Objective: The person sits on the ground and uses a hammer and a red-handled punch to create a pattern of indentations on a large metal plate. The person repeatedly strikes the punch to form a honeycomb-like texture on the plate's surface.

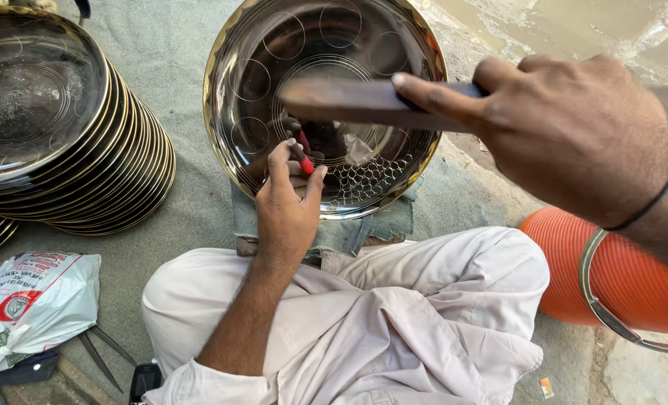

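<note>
A large shiny metal plate with a gold rim and engraved circles lies in front of me on a folded cloth. My left hand rests on the plate's near edge, pinching a small red-tipped punch tool upright against the metal, beside a patch of small stamped loops. My right hand is raised above the plate, gripping a dark wooden stick held level over the plate. My crossed legs in white cloth fill the foreground.
A tall slanting stack of similar gold-rimmed plates stands at the left. A white plastic bag and dark pointed tools lie at the lower left. An orange ribbed cylinder with a metal ring lies at the right. Grey cloth covers the ground.
</note>
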